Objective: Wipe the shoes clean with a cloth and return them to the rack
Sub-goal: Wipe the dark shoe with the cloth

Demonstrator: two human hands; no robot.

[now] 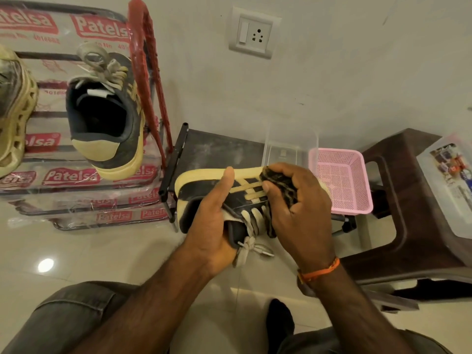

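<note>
— Right of the rack, where its mate sits; how does the held shoe lie?

— On its side, long axis left to right; left hand grips its collar, nearer the rack; right hand clutches the cloth against the stripes.

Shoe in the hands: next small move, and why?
Probably drag the cloth along the stripes toward the heel. The right hand pinches it against the side of the shoe mid-length, while the left hand grips the shoe on its side, thumb on the sole edge. Its mate already sits on the rack.
</note>
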